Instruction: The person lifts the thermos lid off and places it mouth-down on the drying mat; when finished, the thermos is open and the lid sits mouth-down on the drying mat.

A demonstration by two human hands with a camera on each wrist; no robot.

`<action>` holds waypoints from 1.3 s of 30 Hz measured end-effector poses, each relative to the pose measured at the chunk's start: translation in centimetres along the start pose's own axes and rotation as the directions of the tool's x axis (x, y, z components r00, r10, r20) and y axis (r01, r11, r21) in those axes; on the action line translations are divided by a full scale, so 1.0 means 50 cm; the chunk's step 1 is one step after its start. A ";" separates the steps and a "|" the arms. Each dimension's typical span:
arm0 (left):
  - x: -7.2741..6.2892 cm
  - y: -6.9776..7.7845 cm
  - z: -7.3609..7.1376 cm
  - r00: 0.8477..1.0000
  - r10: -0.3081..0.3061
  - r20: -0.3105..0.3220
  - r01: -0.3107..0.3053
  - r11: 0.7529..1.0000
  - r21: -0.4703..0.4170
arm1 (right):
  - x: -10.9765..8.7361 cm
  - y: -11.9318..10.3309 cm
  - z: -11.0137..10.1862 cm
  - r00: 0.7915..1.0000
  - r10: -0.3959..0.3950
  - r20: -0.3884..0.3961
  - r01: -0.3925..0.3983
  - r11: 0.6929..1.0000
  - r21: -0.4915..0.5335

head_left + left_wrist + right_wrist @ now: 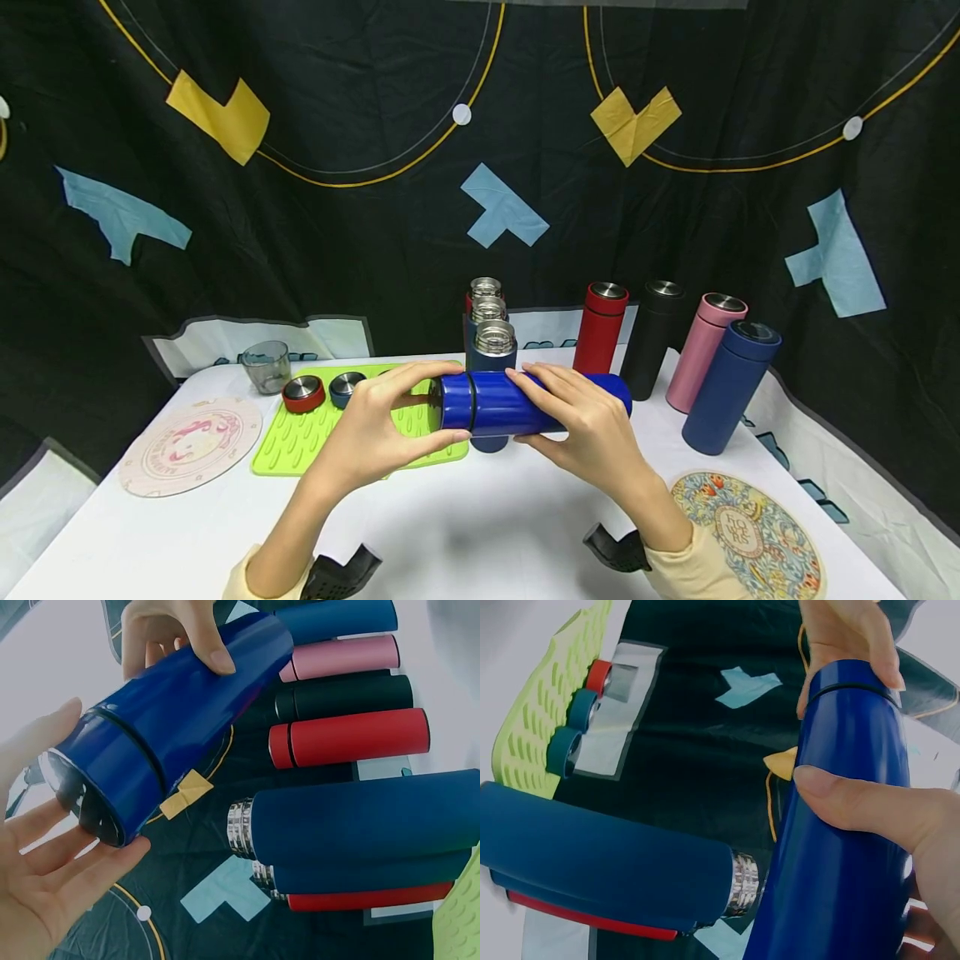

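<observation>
A glossy blue thermos [498, 404] lies sideways in the air above the table, its lid end to the left. My left hand [363, 429] grips the lid [112, 769], thumb on one side and fingers on the other. The thermos body is held by my right hand [588, 417], its thumb pressing the wall in the right wrist view. A dark seam ring separates lid from body. Behind it stand three lidless thermoses, a dark blue one [491, 358] at the front, steel necks showing. A red lid [303, 393] and a blue lid [347, 385] rest on a green mat [281, 450].
At the right stand red [600, 329], black [651, 342], pink [701, 354] and dark blue [727, 392] thermoses with lids on. A glass [267, 367] stands behind a pink round placemat [191, 446]; a patterned round placemat [750, 533] lies at the right front.
</observation>
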State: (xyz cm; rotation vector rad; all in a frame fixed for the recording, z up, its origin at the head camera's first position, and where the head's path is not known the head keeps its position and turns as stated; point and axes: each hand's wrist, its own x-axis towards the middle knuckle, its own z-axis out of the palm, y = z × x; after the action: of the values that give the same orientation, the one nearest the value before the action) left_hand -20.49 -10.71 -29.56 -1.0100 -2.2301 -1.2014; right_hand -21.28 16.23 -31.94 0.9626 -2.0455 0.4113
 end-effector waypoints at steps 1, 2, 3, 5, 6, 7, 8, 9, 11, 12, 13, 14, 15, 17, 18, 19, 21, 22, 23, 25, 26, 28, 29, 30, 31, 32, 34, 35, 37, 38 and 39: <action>0.000 0.001 0.000 1.000 -0.004 -0.005 0.004 1.000 0.001 | 0.000 0.000 0.001 1.000 -0.004 -0.004 0.004 1.000 -0.003; 0.000 0.002 0.000 1.000 -0.008 -0.012 0.008 1.000 0.003 | 0.000 0.000 0.003 1.000 -0.007 -0.008 0.007 1.000 -0.006; 0.000 0.003 0.000 1.000 -0.012 -0.016 0.012 1.000 0.002 | 0.000 0.000 0.004 1.000 -0.011 -0.012 0.011 1.000 -0.009; -0.001 0.004 0.000 0.999 -0.022 -0.025 0.022 1.000 -0.001 | -0.001 0.000 0.006 1.000 -0.018 -0.021 0.018 1.000 -0.014; -0.001 0.004 0.000 0.999 -0.024 -0.027 0.024 1.000 -0.002 | 0.000 -0.001 0.007 0.999 -0.023 -0.026 0.023 1.000 -0.017; -0.002 0.005 0.000 0.999 -0.027 -0.028 0.027 1.000 -0.003 | 0.000 -0.001 0.008 0.999 -0.029 -0.031 0.029 0.999 -0.020; -0.002 0.005 0.001 0.999 -0.034 -0.033 0.034 0.999 -0.005 | 0.000 -0.001 0.009 0.999 -0.036 -0.036 0.035 0.999 -0.024; -0.002 0.005 0.001 0.998 -0.046 -0.037 0.045 0.999 -0.006 | 0.001 -0.002 0.009 0.998 -0.041 -0.039 0.040 0.999 -0.028; -0.001 0.006 0.003 0.996 -0.077 -0.044 0.077 0.997 -0.012 | 0.001 -0.003 0.009 0.998 -0.051 -0.046 0.049 0.998 -0.042; -0.001 0.006 0.004 0.994 -0.096 -0.044 0.095 0.995 -0.015 | 0.001 -0.004 0.008 0.997 -0.055 -0.049 0.053 0.997 -0.050; -0.001 0.006 0.005 0.992 -0.115 -0.044 0.115 0.993 -0.019 | 0.001 -0.004 0.007 0.997 -0.056 -0.050 0.053 0.997 -0.055; 0.000 0.005 0.005 0.991 -0.131 -0.039 0.130 0.991 -0.024 | 0.001 -0.004 0.006 0.997 -0.055 -0.048 0.052 0.997 -0.058; 0.000 0.005 0.005 0.989 -0.143 -0.028 0.142 0.990 -0.021 | 0.000 -0.004 0.006 0.998 -0.050 -0.045 0.047 0.997 -0.057; 0.000 0.004 0.004 0.990 -0.141 0.005 0.141 0.990 -0.015 | -0.001 -0.002 0.005 0.999 -0.033 -0.036 0.032 0.998 -0.046; 0.000 0.002 0.003 0.991 -0.129 0.024 0.130 0.992 -0.006 | -0.001 -0.001 0.005 0.999 -0.026 -0.031 0.025 0.999 -0.037; 0.000 0.001 0.001 0.993 -0.110 0.045 0.110 0.994 0.002 | -0.002 0.000 0.004 1.000 -0.015 -0.021 0.014 1.000 -0.025; 0.000 -0.002 -0.001 0.995 -0.053 0.090 0.051 0.998 0.028 | -0.002 0.001 0.003 1.000 0.007 0.000 -0.007 1.000 0.002; 0.001 -0.004 -0.001 0.994 -0.019 0.109 0.015 0.999 0.039 | -0.002 0.002 0.003 1.000 0.016 0.009 -0.016 1.000 0.016; 0.002 -0.005 -0.002 0.992 0.014 0.124 -0.020 0.999 0.048 | -0.002 0.002 0.002 0.999 0.025 0.019 -0.026 0.999 0.030; 0.003 -0.007 -0.002 0.987 0.076 0.145 -0.085 0.994 0.062 | -0.002 0.002 -0.001 0.998 0.044 0.035 -0.046 0.997 0.059; 0.004 -0.008 -0.002 0.984 0.101 0.147 -0.112 0.991 0.066 | -0.002 0.002 -0.002 0.998 0.052 0.040 -0.055 0.996 0.073; 0.005 -0.010 -0.003 0.981 0.139 0.138 -0.149 0.986 0.069 | -0.002 0.002 -0.004 0.997 0.064 0.042 -0.068 0.993 0.096; 0.005 -0.010 -0.003 0.980 0.151 0.130 -0.161 0.985 0.065 | -0.002 0.002 -0.005 0.997 0.069 0.042 -0.073 0.992 0.105; 0.005 -0.010 -0.004 0.980 0.160 0.122 -0.168 0.984 0.063 | -0.002 0.002 -0.005 0.997 0.071 0.040 -0.075 0.991 0.112; 0.005 -0.011 -0.004 0.980 0.164 0.114 -0.171 0.984 0.057 | -0.002 0.002 -0.005 0.997 0.072 0.037 -0.076 0.990 0.116; 0.005 -0.011 -0.004 0.981 0.162 0.107 -0.168 0.985 0.050 | -0.002 0.002 -0.005 0.997 0.071 0.035 -0.075 0.990 0.116; 0.004 -0.012 -0.004 0.984 0.149 0.095 -0.152 0.988 0.030 | -0.002 0.003 -0.004 0.998 0.063 0.026 -0.065 0.992 0.106; 0.004 -0.012 -0.004 0.987 0.137 0.088 -0.139 0.990 0.017 | -0.002 0.003 -0.004 0.998 0.057 0.020 -0.059 0.994 0.097; 0.004 -0.013 -0.002 0.993 0.101 0.067 -0.101 0.995 -0.005 | -0.001 0.004 -0.003 0.999 0.038 0.002 -0.038 0.997 0.070; 0.004 -0.013 -0.002 0.995 0.080 0.057 -0.079 0.997 -0.015 | -0.001 0.004 -0.003 1.000 0.026 -0.009 -0.026 0.998 0.053; 0.003 -0.013 -0.001 0.997 0.057 0.045 -0.056 0.998 -0.024 | -0.001 0.004 -0.002 1.000 0.015 -0.019 -0.014 0.999 0.036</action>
State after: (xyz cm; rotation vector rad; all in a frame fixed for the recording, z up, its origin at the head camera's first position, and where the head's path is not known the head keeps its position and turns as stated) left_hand -21.08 -10.92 -29.79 -1.1131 -2.2112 -1.1933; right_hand -21.36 16.46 -31.88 0.9621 -2.0351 0.4646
